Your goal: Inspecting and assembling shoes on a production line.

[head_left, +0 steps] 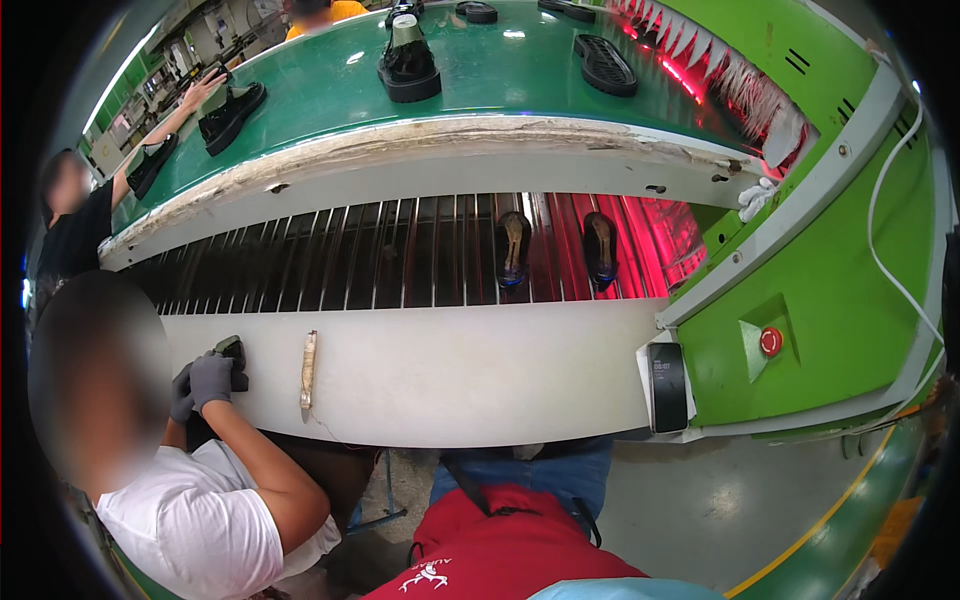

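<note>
Head view, from left: I see a co-worker's gray-gloved hands [211, 380] grasping a dark piece [232, 352] at the white worktop's [480, 380] left end; a wrapped tan stick [308, 370] lies rightward; beyond, two dark soles [514, 250] rest on rollers [424, 250]. I cannot tell the wearer's own hands' state.

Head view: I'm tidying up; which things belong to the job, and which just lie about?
Seemingly the job's:
dark piece in the co-worker's gloved hands;
two shoe parts on the conveyor;
black shoes on the green belt.

Apparently lying about:
phone-like device;
crumpled white bundle;
wrapped stick, possibly a tool.
</note>
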{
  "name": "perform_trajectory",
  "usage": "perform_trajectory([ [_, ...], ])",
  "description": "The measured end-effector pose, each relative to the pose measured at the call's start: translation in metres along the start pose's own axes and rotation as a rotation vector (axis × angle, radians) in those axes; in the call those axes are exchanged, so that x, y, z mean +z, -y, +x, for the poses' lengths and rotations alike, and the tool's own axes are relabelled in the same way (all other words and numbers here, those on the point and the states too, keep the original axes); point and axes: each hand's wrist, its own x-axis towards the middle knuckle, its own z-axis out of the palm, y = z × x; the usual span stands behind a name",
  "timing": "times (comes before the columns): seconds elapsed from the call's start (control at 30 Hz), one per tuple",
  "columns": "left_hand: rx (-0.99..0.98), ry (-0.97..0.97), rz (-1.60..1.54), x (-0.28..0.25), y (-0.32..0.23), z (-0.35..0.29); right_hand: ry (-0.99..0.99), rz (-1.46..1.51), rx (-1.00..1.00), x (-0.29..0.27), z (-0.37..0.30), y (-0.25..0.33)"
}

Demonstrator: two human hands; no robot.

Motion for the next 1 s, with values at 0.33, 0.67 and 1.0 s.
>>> perform_trajectory([
  [0.33, 0.089, 0.234, -0.131, 0.036, -0.012, -0.078, 0.014, -0.113, 0.018, -0.001, 0.006, -0.003],
  [0.67, 0.180, 0.469, -0.264, 0.074, -0.025, -0.152, 0.025, -0.221, 0.034, -0.003, 0.010, -0.004],
  [1.0, 0.284, 0.709, -0.406, 0.115, -0.045, -0.226, 0.022, -0.319, 0.054, -0.004, 0.006, -0.008],
])
